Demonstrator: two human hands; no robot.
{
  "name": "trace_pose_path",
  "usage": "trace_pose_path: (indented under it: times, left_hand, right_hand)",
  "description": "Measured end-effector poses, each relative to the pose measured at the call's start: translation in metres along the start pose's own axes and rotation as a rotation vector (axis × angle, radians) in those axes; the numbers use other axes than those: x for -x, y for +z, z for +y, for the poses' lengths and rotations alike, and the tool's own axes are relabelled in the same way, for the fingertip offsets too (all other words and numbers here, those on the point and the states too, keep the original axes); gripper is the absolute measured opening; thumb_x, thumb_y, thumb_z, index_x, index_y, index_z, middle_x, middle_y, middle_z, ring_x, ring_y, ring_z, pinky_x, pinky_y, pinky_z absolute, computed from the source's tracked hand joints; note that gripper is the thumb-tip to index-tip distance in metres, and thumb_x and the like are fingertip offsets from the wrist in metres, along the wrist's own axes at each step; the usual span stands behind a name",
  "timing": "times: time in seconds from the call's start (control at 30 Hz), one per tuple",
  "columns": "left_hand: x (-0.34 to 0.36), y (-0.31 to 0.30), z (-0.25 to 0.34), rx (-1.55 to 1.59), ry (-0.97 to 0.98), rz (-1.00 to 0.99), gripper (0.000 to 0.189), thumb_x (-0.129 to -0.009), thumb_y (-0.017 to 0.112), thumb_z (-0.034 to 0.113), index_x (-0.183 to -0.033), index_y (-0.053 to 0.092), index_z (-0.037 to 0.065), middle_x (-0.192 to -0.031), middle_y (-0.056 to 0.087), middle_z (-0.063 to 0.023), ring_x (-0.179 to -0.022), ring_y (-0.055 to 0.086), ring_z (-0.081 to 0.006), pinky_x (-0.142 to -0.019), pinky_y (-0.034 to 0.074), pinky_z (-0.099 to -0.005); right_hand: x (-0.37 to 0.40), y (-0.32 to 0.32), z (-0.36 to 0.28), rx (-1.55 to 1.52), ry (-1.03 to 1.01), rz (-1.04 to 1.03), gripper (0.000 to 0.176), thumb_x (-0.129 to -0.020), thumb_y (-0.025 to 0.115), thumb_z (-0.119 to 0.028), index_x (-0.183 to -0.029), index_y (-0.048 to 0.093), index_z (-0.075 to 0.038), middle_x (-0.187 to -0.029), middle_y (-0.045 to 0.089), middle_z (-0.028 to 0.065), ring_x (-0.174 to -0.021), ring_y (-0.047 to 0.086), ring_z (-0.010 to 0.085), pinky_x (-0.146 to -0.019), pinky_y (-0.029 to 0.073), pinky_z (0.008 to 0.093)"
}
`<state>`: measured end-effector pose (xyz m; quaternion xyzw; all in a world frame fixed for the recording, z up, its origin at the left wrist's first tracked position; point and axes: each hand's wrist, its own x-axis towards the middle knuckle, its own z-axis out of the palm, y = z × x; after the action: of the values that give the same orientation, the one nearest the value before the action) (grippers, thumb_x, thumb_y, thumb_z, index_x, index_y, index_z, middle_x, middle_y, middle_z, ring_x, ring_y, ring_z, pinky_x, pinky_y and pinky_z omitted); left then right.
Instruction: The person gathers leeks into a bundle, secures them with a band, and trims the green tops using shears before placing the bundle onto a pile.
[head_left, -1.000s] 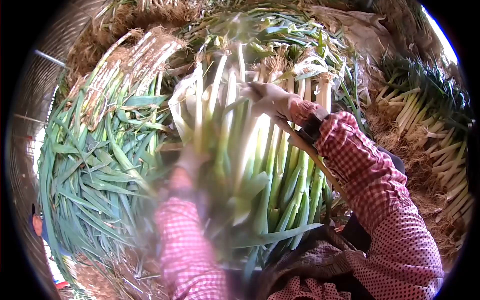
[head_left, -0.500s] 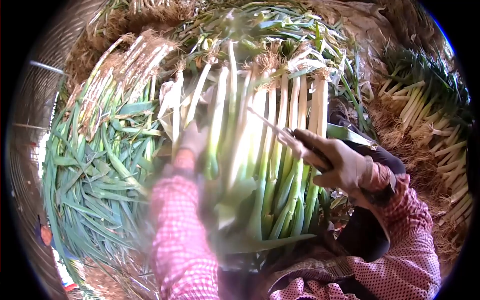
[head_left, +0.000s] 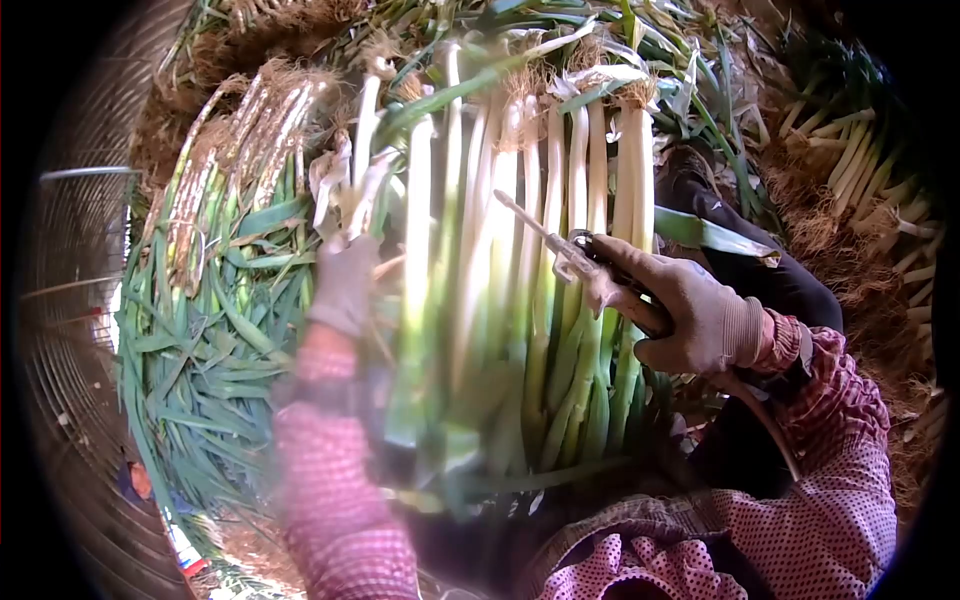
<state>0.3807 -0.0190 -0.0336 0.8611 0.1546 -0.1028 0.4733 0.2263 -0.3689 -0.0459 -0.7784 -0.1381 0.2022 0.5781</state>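
My right hand (head_left: 690, 310), in a pale work glove, grips an air blow gun (head_left: 590, 268), its thin nozzle pointing up and left over the stalks. Under it lies a row of long green onions (head_left: 530, 230), white shanks and roots away from me, green leaves toward me. My left hand (head_left: 345, 285), also gloved and blurred, is closed about the lower part of a green onion (head_left: 366, 125) at the row's left end. A pale loose sheath (head_left: 372, 190) stands up beside its fingers. A long green leaf (head_left: 490, 78) crosses the upper ends of the row.
A heap of green onions with soil on their roots (head_left: 215, 270) lies at left. More, with white shanks (head_left: 850, 165), are stacked at right. Stripped leaves (head_left: 690, 60) pile up behind the row. A hose (head_left: 765, 425) runs under my right forearm.
My left hand has moved left, and the green onion by it now stands more upright at the row's left end. A green leaf now crosses the upper stalks. My right hand keeps the blow gun.
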Motion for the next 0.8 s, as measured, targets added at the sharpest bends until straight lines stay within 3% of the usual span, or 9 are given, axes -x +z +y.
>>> trace_pose_path:
  times: [0.07,0.23,0.3,0.37,0.5,0.53,0.63,0.7,0.8]
  left_hand:
    - [0.04,-0.015,0.041,-0.051,0.04,-0.02,0.026,-0.088,0.054,0.016,-0.105,0.065,-0.001,-0.074,0.056,0.0,-0.054,0.046,-0.0081,-0.044,0.037,-0.0255]
    - [0.101,-0.075,0.132,-0.664,0.341,-0.085,0.033,-0.087,0.053,0.017,-0.108,0.066,-0.005,-0.075,0.055,-0.0033,-0.06,0.049,-0.0088,-0.05,0.041,-0.0269]
    - [0.102,-0.087,0.155,-0.402,0.217,-0.156,0.037,-0.086,0.054,0.02,-0.109,0.067,-0.006,-0.076,0.058,-0.0071,-0.065,0.054,-0.0129,-0.058,0.046,-0.0294]
    - [0.055,-0.087,0.141,-0.868,0.342,-0.108,0.031,-0.085,0.056,0.021,-0.098,0.069,-0.004,-0.075,0.06,-0.0092,-0.076,0.057,-0.0171,-0.073,0.048,-0.0311]
    - [0.075,-0.092,0.172,-0.785,0.487,-0.138,0.028,-0.086,0.057,0.022,-0.088,0.065,-0.005,-0.074,0.058,-0.0079,-0.071,0.05,-0.0165,-0.067,0.044,-0.0346]
    - [0.077,-0.096,0.174,-0.589,0.378,-0.084,0.026,-0.086,0.059,0.023,-0.085,0.062,-0.003,-0.075,0.055,-0.0053,-0.071,0.048,-0.0149,-0.066,0.042,-0.0331]
    - [0.06,-0.14,0.181,-0.857,0.599,-0.189,0.023,-0.087,0.062,0.024,-0.087,0.062,0.0,-0.077,0.052,-0.0016,-0.073,0.047,-0.012,-0.067,0.04,-0.0289]
    - [0.107,-0.121,0.221,-0.749,0.297,-0.108,0.024,-0.086,0.065,0.027,-0.09,0.062,0.003,-0.082,0.055,-0.0009,-0.076,0.047,-0.0101,-0.07,0.039,-0.0264]
    - [0.112,-0.129,0.262,-0.802,0.313,-0.241,0.027,-0.086,0.067,0.029,-0.093,0.062,0.003,-0.084,0.057,-0.0021,-0.079,0.053,-0.0107,-0.074,0.044,-0.026]
  right_hand:
    - [0.006,0.004,0.005,-0.028,-0.041,-0.013,0.097,-0.066,0.061,-0.004,-0.157,0.029,0.0,-0.074,0.052,0.0048,-0.061,0.052,0.0182,-0.063,0.046,0.029]
    - [0.014,-0.003,-0.01,-0.013,0.011,-0.095,0.094,-0.067,0.062,-0.003,-0.155,0.03,0.002,-0.08,0.058,0.0108,-0.064,0.056,0.0216,-0.065,0.049,0.0321]
    - [0.014,0.005,0.0,0.047,-0.102,-0.06,0.09,-0.068,0.062,0.0,-0.152,0.029,0.003,-0.074,0.059,0.0095,-0.059,0.059,0.0218,-0.057,0.049,0.0341]
    - [0.015,0.008,0.003,0.086,-0.127,-0.055,0.088,-0.069,0.062,0.0,-0.152,0.03,0.003,-0.072,0.06,0.0103,-0.058,0.06,0.0228,-0.055,0.05,0.036]
    - [0.021,0.002,0.005,0.044,-0.05,-0.055,0.09,-0.068,0.064,-0.002,-0.152,0.031,0.002,-0.077,0.063,0.0134,-0.066,0.064,0.0257,-0.06,0.052,0.0374]
    - [0.024,-0.001,-0.002,-0.019,0.017,-0.089,0.091,-0.068,0.066,-0.003,-0.152,0.031,0.003,-0.08,0.064,0.0144,-0.069,0.065,0.0266,-0.063,0.053,0.0372]
    - [0.028,-0.003,0.0,0.013,-0.015,-0.085,0.093,-0.068,0.067,-0.004,-0.153,0.029,0.004,-0.081,0.064,0.0143,-0.071,0.066,0.0265,-0.067,0.053,0.0355]
    - [0.029,-0.001,0.0,0.007,-0.044,-0.072,0.096,-0.068,0.067,-0.004,-0.155,0.026,0.005,-0.078,0.063,0.0145,-0.072,0.066,0.0268,-0.068,0.053,0.0363]
    - [0.027,0.004,0.01,-0.004,-0.057,-0.084,0.097,-0.068,0.067,-0.005,-0.155,0.026,0.005,-0.077,0.063,0.0153,-0.072,0.067,0.0285,-0.067,0.053,0.0379]
